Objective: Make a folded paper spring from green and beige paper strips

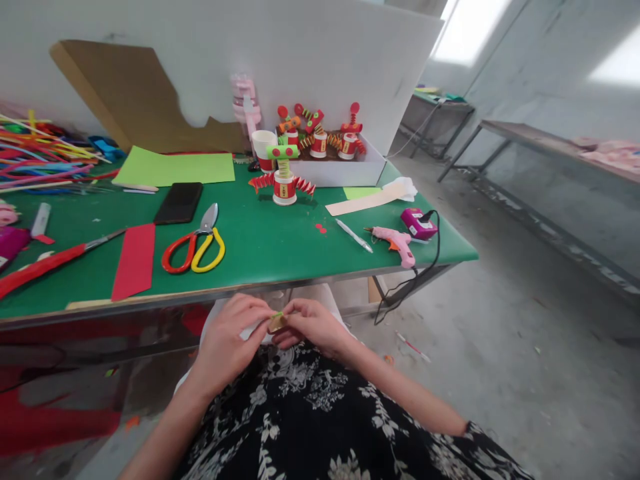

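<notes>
Over my lap, just in front of the table edge, both hands meet at a small piece of tan and green paper (277,323). My left hand (231,337) pinches its left side with thumb and fingers. On its other side, my right hand (317,325) grips it too, and the fingers cover much of it. Closest on the table are red-and-yellow-handled scissors (200,243) and a red paper strip (135,260). Farther back stands a paper-cup figure (285,187) with pleated red arms and a green rolled head.
A white box (345,172) holds several similar figures, beside a white cup (264,143). At right lie a pink glue gun (397,243) with its cord hanging off the edge, and a pen (354,236). A phone (179,203), green paper (175,167) and pipe cleaners (40,157) occupy the left.
</notes>
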A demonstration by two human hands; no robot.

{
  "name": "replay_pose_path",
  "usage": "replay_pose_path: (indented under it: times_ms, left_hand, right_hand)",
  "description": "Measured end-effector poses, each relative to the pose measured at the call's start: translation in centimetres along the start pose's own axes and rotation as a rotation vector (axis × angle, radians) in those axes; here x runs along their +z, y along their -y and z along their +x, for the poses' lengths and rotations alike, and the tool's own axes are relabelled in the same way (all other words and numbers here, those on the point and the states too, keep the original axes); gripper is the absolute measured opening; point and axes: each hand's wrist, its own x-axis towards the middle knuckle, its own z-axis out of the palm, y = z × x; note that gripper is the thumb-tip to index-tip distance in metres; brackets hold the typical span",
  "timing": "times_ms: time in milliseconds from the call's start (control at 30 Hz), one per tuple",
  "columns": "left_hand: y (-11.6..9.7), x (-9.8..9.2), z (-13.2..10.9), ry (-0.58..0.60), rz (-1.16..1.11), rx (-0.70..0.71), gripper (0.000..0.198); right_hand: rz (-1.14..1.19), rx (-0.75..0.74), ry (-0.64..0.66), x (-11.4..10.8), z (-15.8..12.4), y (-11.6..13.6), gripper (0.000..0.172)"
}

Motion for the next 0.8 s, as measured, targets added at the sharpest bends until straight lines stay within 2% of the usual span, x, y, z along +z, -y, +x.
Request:
replay_pose_path:
  times_ms: [167,333,467,533,567,667,733,800]
  left_hand:
    - [0.1,0.0,-0.3,0.013,0.208,0.26,0.025]
    - [0.1,0.0,-0.2,0.048,0.339,0.384,0.024]
    - [0.1,0.0,-0.6,0.061,0.377,0.399,0.033]
    - [0.1,-0.2,-0.8,0.024,0.263,0.312,0.039]
    - [0.2,-0.3,-0.8,-0.017,0.172,0.217,0.039]
    - [0.3,-0.4,-0.5,-0.147,-0.172,-0.222,0.026]
    - [0.2,-0.1,0.0,-0.104,-0.376,-0.467,0.026]
    - [0.0,0.5,0.4,0.03,-0.492,-0.556,0.03]
  right_hand:
    - [0.07,-0.02,0.002,-0.1,0.0,0.1,0.024]
    - [0.129,-0.007,0.015,-0.2,-0.2,0.2,0.022]
    - [0.172,-0.042,0.008,-0.5,-0.2,0.2,0.038]
    - [0.166,-0.077,-0.014,-0.6,-0.1,0.1,0.045]
    - [0.155,-0.101,-0.038,-0.6,-0.1,0.2,0.047]
    - [0.088,-0.24,-0.166,-0.5,0.0,0.3,0.04]
    - [0.045,-0.345,-0.239,-0.2,0.0,0.3,0.031]
    - [0.022,-0.401,-0.265,0.2,0.0,0.1,0.024]
